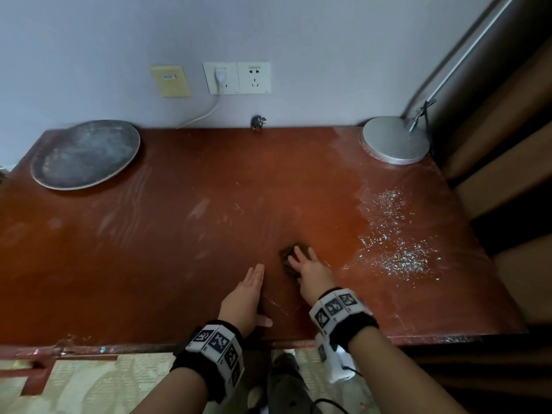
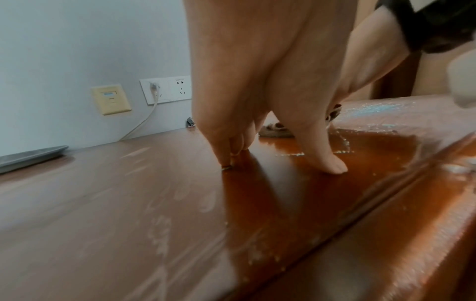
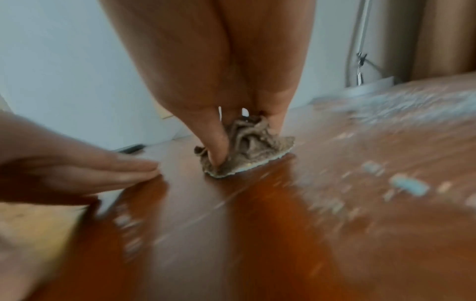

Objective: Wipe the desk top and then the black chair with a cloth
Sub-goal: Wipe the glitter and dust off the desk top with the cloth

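A small brown cloth (image 1: 286,260) (image 3: 257,154) lies on the reddish wooden desk top (image 1: 179,234), near the front middle. My right hand (image 1: 300,256) (image 3: 247,142) lies over it, and the cloth is bunched between thumb and fingers and pressed to the wood. Just to its left, my left hand (image 1: 251,285) (image 2: 280,165) rests flat on the desk with straight fingers and holds nothing; its thumb is at the front edge. Shiny flakes and pale dust (image 1: 394,246) cover the desk's right part. I cannot make out the black chair.
A round grey tray (image 1: 86,153) sits at the back left. A silver lamp base (image 1: 394,140) stands at the back right, a small dark plug (image 1: 257,122) at the back edge. Wall sockets (image 1: 236,77) hang above. Brown curtains (image 1: 507,144) border the right side.
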